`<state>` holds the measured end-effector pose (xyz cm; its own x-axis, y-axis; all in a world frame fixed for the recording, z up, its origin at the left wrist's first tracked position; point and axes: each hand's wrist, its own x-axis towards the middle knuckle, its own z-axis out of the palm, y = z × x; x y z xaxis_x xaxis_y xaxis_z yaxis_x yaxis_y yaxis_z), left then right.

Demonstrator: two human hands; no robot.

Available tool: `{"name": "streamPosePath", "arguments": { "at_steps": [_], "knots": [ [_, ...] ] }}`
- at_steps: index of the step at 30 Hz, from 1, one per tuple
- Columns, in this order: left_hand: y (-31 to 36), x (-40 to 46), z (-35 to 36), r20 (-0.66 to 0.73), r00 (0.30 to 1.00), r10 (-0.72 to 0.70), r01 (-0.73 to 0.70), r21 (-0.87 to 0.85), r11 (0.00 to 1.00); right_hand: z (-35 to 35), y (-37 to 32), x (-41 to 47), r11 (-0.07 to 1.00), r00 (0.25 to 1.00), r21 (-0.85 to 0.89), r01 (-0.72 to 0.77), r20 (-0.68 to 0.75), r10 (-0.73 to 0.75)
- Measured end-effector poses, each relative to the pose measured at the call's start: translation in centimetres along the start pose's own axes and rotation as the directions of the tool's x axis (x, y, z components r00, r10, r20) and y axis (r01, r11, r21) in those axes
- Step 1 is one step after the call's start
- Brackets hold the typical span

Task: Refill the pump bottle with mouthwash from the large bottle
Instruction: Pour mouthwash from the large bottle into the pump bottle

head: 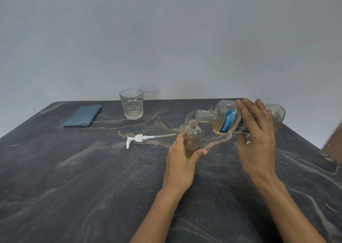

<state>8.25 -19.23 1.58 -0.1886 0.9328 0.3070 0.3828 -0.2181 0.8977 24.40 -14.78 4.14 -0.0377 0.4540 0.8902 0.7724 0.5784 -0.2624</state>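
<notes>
— What does the label say?

— "LISTER…" and "COO…" on the large clear mouthwash bottle [229, 119]; the small print is too blurred to read. The right hand [256, 131], fingers wrapped round it, tips it sideways.

— And the small clear pump bottle [192, 137]?

— Upright on the dark marbled table [92, 178], left hand [182, 159] clasped round it, mouth just under the big bottle's neck. White pump head [140, 139] lies beside.

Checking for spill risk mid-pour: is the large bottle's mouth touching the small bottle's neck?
Cannot tell. In the head view the large bottle mouth sits just above and right of the small bottle rim; they overlap so closely that neither a gap nor contact shows plainly.
</notes>
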Motion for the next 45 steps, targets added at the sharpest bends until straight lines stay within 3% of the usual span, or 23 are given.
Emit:
{"name": "streamPosePath", "arguments": {
  "at_steps": [45],
  "knots": [
    [-0.26, -0.14, 0.06, 0.016, 1.0, 0.012, -0.012, 0.023, 1.0, -0.08, -0.33, 0.15, 1.0, 1.0, -0.024, -0.004, 0.004, 0.004]
  ]
}}
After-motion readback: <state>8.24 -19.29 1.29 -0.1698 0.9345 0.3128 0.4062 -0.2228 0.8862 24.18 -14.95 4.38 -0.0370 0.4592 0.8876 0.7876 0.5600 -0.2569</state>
